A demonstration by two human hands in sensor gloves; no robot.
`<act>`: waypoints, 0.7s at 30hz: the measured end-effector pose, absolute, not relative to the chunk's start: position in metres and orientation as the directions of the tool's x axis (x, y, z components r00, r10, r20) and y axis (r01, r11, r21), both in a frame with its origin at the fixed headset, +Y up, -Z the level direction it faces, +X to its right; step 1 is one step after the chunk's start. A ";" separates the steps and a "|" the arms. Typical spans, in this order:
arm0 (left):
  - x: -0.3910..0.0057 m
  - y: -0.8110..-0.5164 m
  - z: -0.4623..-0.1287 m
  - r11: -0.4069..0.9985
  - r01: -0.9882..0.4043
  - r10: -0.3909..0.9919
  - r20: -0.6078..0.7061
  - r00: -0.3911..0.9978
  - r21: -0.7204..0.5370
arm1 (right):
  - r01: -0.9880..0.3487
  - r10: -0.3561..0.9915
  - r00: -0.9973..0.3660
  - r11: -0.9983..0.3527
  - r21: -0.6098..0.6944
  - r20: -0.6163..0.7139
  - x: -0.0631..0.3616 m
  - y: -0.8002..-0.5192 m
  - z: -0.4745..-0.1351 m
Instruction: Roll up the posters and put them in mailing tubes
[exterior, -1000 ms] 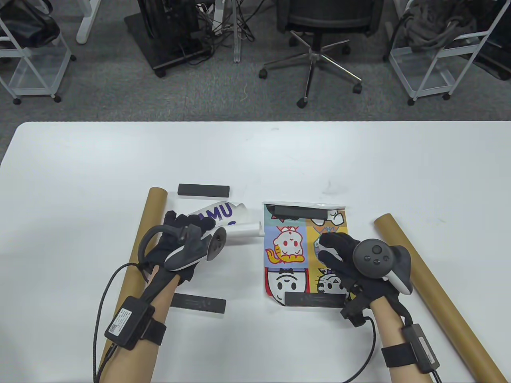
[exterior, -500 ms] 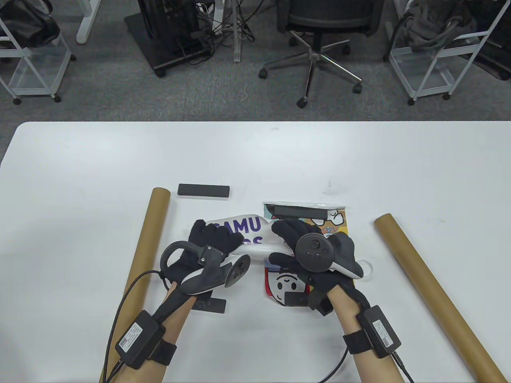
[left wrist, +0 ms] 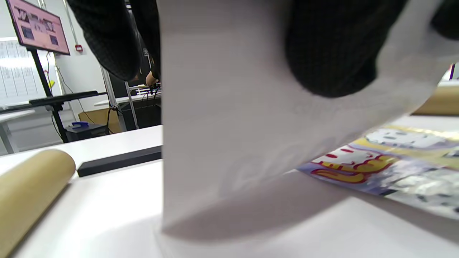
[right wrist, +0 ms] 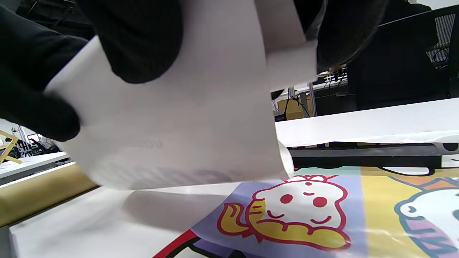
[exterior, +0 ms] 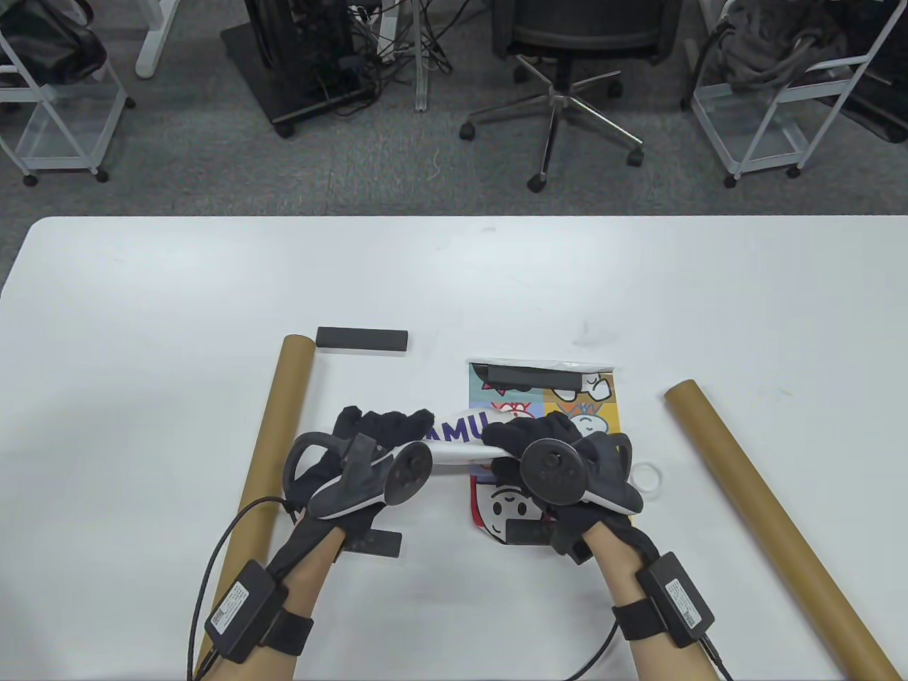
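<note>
Between the two tubes, both hands' fingers grip one half-rolled poster; the cartoon poster lies flat, neither tubed.

near bar under left hand half hidden, rolled poster lettering partly covered, right tube cut off

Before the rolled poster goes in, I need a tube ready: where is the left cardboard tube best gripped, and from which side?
Probably near the far, open end of the left cardboard tube, wrapped from above. It lies flat with its long side exposed there, while its near end runs under the left hand's forearm and cable. Both hands now grip the rolled poster, so one must let go first.
</note>
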State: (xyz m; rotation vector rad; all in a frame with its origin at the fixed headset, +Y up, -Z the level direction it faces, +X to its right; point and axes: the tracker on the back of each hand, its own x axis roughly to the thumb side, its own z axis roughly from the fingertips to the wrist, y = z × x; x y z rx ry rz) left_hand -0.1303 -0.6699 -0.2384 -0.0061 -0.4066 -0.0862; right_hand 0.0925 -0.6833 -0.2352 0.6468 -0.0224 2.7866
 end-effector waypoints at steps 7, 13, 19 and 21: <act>-0.122 -0.671 -0.228 0.966 0.153 -0.224 0.378 0.898 0.210 | -0.268 0.355 -0.846 -0.928 0.259 0.397 0.100 -0.684 -0.239; -0.122 -0.671 -0.230 0.986 0.138 -0.166 0.417 0.894 0.097 | -0.306 0.363 -0.846 -0.930 0.201 0.390 0.102 -0.687 -0.241; -0.135 -0.667 -0.238 0.996 -0.015 0.050 0.392 0.919 -0.092 | -0.253 0.236 -0.872 -0.967 0.019 0.430 0.096 -0.683 -0.232; -0.136 -0.667 -0.238 1.000 -0.010 0.019 0.389 0.921 -0.026 | -0.247 0.221 -0.872 -0.969 -0.003 0.437 0.095 -0.680 -0.230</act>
